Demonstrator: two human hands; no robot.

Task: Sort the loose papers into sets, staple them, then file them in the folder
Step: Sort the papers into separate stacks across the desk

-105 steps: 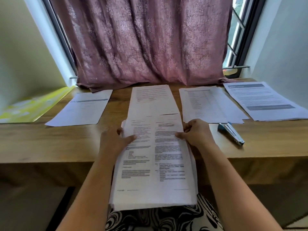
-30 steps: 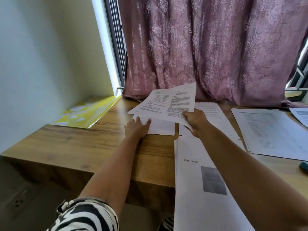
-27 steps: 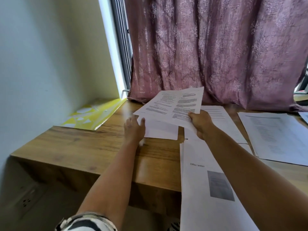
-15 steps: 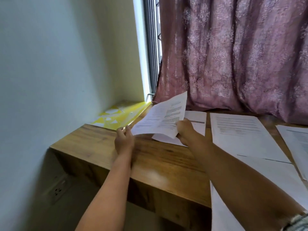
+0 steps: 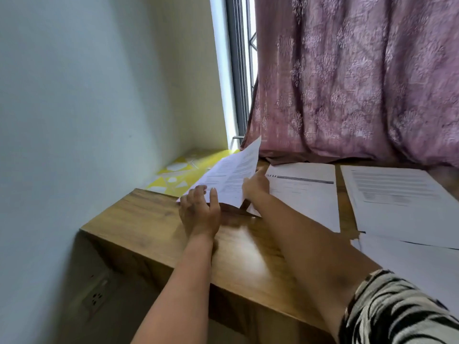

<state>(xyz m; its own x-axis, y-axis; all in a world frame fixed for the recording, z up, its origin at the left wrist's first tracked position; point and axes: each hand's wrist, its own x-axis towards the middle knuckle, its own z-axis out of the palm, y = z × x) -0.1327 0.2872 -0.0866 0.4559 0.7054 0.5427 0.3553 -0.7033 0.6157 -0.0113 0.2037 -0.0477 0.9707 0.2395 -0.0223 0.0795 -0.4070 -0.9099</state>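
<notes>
A printed sheet (image 5: 229, 176) is tilted above the left end of the wooden desk (image 5: 159, 219), its far corner raised toward the curtain. My right hand (image 5: 255, 188) pinches its right edge. My left hand (image 5: 200, 211) lies on the desk with straight fingers on the sheet's near left corner. A yellow patterned folder (image 5: 177, 170) lies flat in the corner behind the sheet, partly hidden by it. To the right lies a paper pile with a dark header bar (image 5: 306, 197), then a second printed pile (image 5: 397, 197). The stapler is out of view.
More white sheets (image 5: 412, 261) overhang the desk's near edge at the right, by my striped sleeve (image 5: 397, 311). A pink curtain (image 5: 360, 83) hangs behind the desk. A pale wall (image 5: 87, 108) closes the left side, with a socket (image 5: 95, 297) low down.
My right hand has carried the printed sheet left, past the header-bar pile, and lowered it over the desk's left end. My left hand has moved onto its near corner. My view has turned left.
</notes>
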